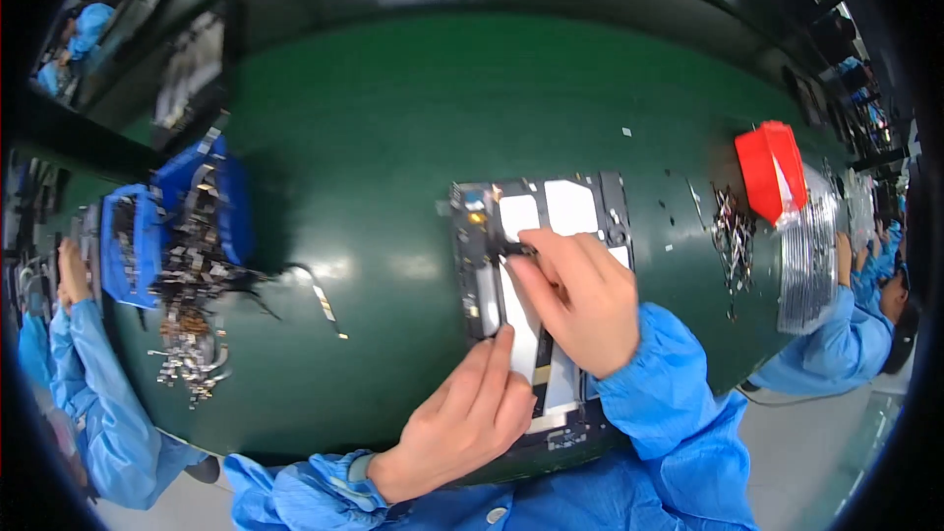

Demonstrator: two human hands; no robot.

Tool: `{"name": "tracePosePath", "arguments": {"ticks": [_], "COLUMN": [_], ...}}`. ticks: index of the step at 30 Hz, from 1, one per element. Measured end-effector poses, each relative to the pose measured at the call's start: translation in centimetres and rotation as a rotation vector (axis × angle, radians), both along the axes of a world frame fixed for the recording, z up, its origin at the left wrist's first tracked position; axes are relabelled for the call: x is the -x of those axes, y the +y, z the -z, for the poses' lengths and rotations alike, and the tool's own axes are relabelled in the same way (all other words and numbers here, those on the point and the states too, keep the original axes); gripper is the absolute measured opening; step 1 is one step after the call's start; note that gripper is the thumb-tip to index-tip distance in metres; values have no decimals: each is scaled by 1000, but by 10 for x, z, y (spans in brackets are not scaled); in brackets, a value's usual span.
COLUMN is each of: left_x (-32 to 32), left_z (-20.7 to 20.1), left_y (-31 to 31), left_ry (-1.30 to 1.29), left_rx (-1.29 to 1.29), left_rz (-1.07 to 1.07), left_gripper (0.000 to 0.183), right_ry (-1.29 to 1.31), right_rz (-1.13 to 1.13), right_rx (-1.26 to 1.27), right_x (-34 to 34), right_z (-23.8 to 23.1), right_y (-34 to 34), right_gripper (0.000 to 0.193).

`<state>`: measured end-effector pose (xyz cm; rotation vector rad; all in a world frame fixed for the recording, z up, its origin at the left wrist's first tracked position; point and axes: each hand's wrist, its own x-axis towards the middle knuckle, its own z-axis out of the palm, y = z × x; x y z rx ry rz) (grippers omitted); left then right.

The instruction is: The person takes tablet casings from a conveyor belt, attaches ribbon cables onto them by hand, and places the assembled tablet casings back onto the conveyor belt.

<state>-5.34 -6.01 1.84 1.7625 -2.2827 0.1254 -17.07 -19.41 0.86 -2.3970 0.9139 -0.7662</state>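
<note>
A black tablet-like housing [618, 211] with white panels lies flat on the green table before me. Over its upper left half, my right hand [590, 300] pinches a small black part [513, 249] between thumb and forefinger; the fingers hide much of it, so its kind is unclear. My left hand [467, 418] is closed, fingers together and bent, resting on the housing's lower left side. Its forefinger tip presses beside a silvery strip [489, 300] along the left edge. Both hands cover parts of the housing's middle.
To the left, blue bins [131, 246] stand by a heap of flex cables [192, 275]; one loose flex cable [324, 307] lies apart. On the right are thin strips [730, 226], a red bin [770, 172] and stacked clear trays [808, 270]. Blue-sleeved co-workers sit at both sides.
</note>
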Motion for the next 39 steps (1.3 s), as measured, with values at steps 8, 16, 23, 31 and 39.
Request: {"name": "tracePosePath", "arguments": {"ticks": [8, 16, 23, 31, 39], "left_x": [-86, -91, -101, -94, -98], "left_z": [2, 16, 19, 41, 28], "left_y": [39, 51, 17, 16, 5], "left_ry": [96, 162, 140, 247, 1006], "left_rx": [39, 3, 176, 260, 27], "left_rz": [-381, -166, -384, -292, -370], "left_gripper": [28, 37, 36, 24, 31], "right_ry": [503, 219, 77, 49, -31], "right_rz": [-374, -196, -214, -134, -266], "right_rx": [28, 110, 220, 185, -119], "right_x": [103, 72, -24, -81, -66], "right_z": [-33, 16, 16, 35, -19], "right_y": [87, 47, -100, -186, -63], "right_gripper": [69, 76, 88, 83, 26]}}
